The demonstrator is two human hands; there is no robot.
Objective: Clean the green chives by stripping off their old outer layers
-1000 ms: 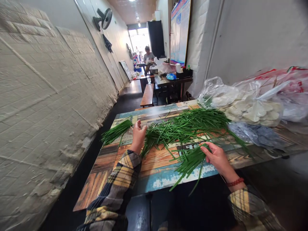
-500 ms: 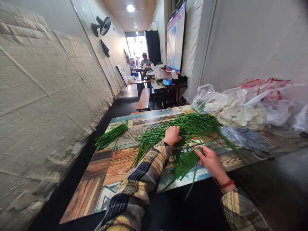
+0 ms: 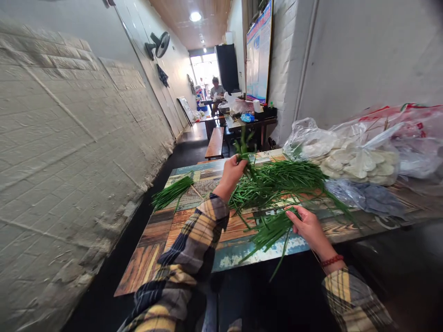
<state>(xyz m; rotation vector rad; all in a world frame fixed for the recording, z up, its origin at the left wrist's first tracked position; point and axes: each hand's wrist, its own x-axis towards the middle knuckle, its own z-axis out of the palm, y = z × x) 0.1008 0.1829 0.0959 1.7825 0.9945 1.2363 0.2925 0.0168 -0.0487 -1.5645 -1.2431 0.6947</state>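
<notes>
Long, thin green garlic chives point(image 3: 287, 180) lie in a loose heap on the wood-patterned table point(image 3: 194, 219). My left hand point(image 3: 232, 173) is raised above the heap's left side, its fingers closed round a small clump of chives point(image 3: 246, 150) that is partly blurred. Nearer the table's front edge, my right hand point(image 3: 306, 226) pinches a bunch of chives point(image 3: 272, 230) at its right end. The bunch fans out to the left, and a few blades hang over the edge. A separate neat bundle of chives point(image 3: 173, 192) rests at the far left of the table.
On the right stand clear plastic bags point(image 3: 363, 161) with pale, flat rounds inside, and a greyish plastic bag point(image 3: 367, 198) lies before them. Beyond are a bench point(image 3: 215, 142), another table with items point(image 3: 242, 121), and a seated person point(image 3: 216, 90). A brick-patterned wall runs along the left.
My left hand has lifted from the heap, up and slightly left, with a clump of chives in it. My right hand still holds its bunch. The whole view has shifted a little.
</notes>
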